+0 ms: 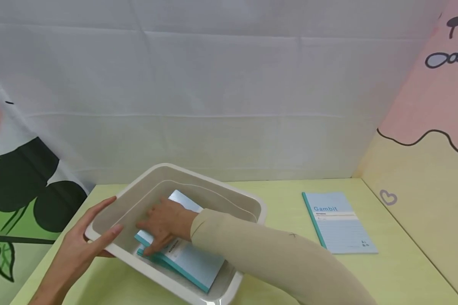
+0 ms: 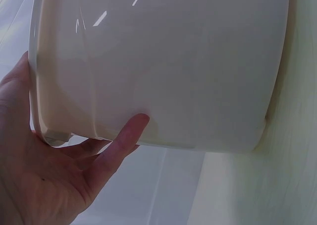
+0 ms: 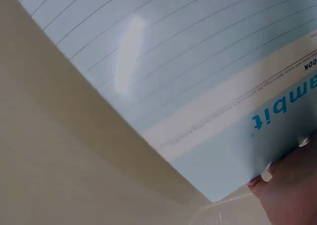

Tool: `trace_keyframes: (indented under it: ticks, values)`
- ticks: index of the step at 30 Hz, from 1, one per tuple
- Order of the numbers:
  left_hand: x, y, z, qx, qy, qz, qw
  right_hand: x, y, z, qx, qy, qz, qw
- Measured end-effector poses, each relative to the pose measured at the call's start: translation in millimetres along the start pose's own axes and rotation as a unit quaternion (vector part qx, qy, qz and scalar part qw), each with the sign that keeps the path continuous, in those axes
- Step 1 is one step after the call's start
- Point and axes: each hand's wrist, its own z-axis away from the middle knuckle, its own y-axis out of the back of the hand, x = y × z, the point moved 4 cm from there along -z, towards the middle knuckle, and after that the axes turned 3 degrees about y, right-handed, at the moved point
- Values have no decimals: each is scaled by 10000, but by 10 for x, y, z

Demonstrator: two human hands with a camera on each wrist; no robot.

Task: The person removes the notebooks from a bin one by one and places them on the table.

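My left hand (image 1: 78, 245) grips the left rim of a beige plastic basin (image 1: 248, 199), thumb over the edge. In the left wrist view that hand's fingers (image 2: 116, 148) lie against the basin's glossy outer wall (image 2: 188, 71). Inside the basin, my right hand (image 1: 168, 224) rests spread over the upper end of a light-blue notebook (image 1: 200, 262) with a teal spine. Another teal spine shows beneath it. The right wrist view has the notebook's lined cover (image 3: 198, 71) close up, with fingers at its top edge. My right forearm hides part of the basin.
Another light-blue "Gambit" notebook (image 1: 339, 237) lies face up on the pale yellow table (image 1: 282, 190), right of the basin. A white cloth (image 1: 221, 84) hangs behind; printed panels stand left and right (image 1: 423, 203).
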Motion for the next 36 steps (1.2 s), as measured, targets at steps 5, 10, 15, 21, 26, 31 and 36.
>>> trace_keyframes:
  ticks: [5, 10, 15, 21, 26, 31, 36]
  values:
    - [-22, 3, -16, 40, 66, -58, 10000, 103, 99, 1, 254, -238, 125, 9993]
    - [-19, 6, -25, 70, 9, 1, 10000, 227, 203, 51, 600, -441, -54, 9972]
    - [-11, 2, -18, 31, 37, 33, 10000, 302, 276, 127, 648, -627, -178, 9958]
    - [-19, 12, -12, 47, 38, 7, 10000, 326, 364, 174, 809, -759, -126, 9938]
    - [-11, 10, -10, 68, 6, 45, 10000, 362, 454, 195, 1131, -834, 95, 9900]
    - [-15, -4, -16, 48, 66, 19, 10000, 448, 564, 241, 1299, -1004, -120, 9864]
    - [-14, 6, -35, 104, 33, -70, 9999, 590, 685, 344, 1349, -1199, -626, 9816]
